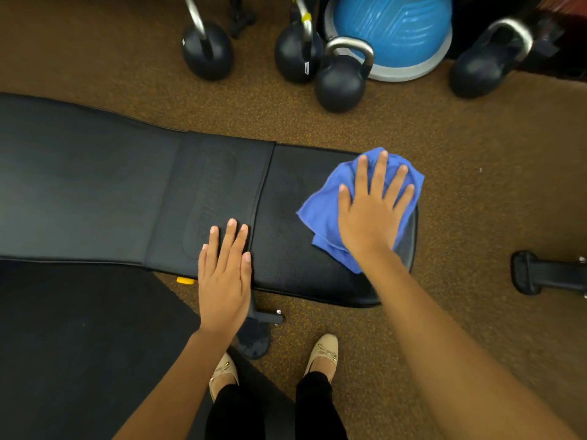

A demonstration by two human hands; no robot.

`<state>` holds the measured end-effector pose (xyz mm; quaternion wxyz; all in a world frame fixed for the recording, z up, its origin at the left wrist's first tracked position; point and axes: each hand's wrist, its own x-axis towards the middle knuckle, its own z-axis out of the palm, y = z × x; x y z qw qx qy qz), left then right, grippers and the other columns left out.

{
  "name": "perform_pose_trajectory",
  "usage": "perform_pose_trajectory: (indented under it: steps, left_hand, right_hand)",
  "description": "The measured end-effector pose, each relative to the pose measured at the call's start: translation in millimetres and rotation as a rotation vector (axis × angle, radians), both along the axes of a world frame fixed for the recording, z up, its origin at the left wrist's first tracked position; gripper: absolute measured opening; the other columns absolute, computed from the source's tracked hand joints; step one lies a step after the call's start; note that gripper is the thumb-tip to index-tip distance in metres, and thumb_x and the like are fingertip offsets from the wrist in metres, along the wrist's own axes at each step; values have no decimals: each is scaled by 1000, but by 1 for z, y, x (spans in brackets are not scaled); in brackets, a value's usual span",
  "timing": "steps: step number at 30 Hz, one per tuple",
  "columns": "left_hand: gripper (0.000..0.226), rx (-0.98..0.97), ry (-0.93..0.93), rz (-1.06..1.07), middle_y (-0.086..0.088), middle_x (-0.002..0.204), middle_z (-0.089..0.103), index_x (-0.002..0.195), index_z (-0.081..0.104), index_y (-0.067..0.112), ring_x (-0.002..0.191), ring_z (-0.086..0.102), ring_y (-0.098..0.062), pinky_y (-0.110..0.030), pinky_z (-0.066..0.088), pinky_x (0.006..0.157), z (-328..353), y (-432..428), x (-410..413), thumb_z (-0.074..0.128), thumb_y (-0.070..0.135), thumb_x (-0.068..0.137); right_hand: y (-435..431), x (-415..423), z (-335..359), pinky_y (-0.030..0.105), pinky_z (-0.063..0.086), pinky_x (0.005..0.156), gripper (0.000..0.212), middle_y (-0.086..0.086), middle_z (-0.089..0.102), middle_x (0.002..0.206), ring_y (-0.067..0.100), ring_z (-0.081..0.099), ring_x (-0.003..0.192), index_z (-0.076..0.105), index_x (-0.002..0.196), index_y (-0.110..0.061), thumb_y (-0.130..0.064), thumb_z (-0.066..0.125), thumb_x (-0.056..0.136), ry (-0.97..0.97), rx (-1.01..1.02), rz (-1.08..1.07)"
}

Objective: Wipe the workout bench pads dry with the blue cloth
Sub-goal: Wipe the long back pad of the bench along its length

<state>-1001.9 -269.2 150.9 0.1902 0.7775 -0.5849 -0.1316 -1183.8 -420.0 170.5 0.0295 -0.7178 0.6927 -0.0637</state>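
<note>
A black padded workout bench (95, 185) runs across the view from the left edge to right of centre. Its seat pad (286, 242) is the right section, split from the back pad by a seam. The blue cloth (320, 211) lies crumpled on the seat pad's right end. My right hand (371, 211) presses flat on the cloth with fingers spread and straight. My left hand (225, 274) rests flat on the near edge of the bench, just left of the seam, fingers straight and together.
Several black kettlebells (341, 81) and a blue balance dome (397, 30) stand on the brown floor beyond the bench. A black dumbbell (546, 277) lies at the right. A dark mat (79, 344) covers the lower left. My feet (320, 354) stand near the bench's foot (254, 341).
</note>
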Motion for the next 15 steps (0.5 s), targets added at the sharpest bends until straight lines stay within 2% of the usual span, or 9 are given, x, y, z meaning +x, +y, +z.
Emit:
perform_pose_trajectory:
  steps: [2,4,7,10,15]
  left_hand:
    - [50,4,-3,2,2,154,23,146,28,19,145,9,-19,-28,-1,116,0,-1,-1,12,39,103]
    - [50,5,-8,-5,1,153,24,145,30,18,144,10,-19,-29,1,116,0,0,1,11,39,103]
    - [50,9,-3,-13,1,153,24,145,30,18,144,10,-20,-29,2,116,1,0,2,12,38,103]
    - [49,10,7,-10,2,154,24,146,28,18,145,10,-19,-30,2,116,1,0,2,12,38,103]
    - [51,29,7,-15,2,154,23,146,29,19,145,8,-19,-31,2,117,1,0,1,11,39,103]
  right_hand:
    - [5,19,-1,59,16,113,60,13,26,156,45,21,141,34,148,-16,-43,23,95,27,-4,97]
    - [29,28,-3,55,16,115,58,12,26,156,42,21,142,34,148,-16,-41,23,97,58,-15,305]
    - [65,11,-1,52,15,114,56,9,24,157,37,19,144,31,149,-17,-40,24,99,66,-8,508]
    - [57,-13,2,51,13,115,54,7,25,157,35,18,145,32,149,-19,-40,25,100,62,-14,491]
    - [9,16,1,55,18,113,56,10,31,155,43,25,141,38,146,-17,-40,25,97,27,11,236]
